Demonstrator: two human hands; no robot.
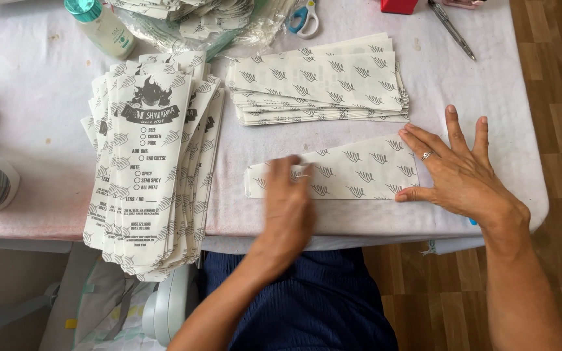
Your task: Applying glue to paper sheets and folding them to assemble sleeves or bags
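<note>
A printed paper sleeve [346, 174] was pressed flat near the table's [521, 130] front edge. The right hand [458, 170] was spread open on its end, holding nothing. The left hand [289, 205] was blurred; its grip could not be told.

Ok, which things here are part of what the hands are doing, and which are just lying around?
In use:
left hand
right hand
flat paper sleeve
unprinted-side stack
printed stack

Lying about:
scissors
green-capped bottle
pen
red box

A teal-capped bottle [99, 26], scissors [304, 18] and a pen [451, 29] lie on the white table [27, 97].
</note>
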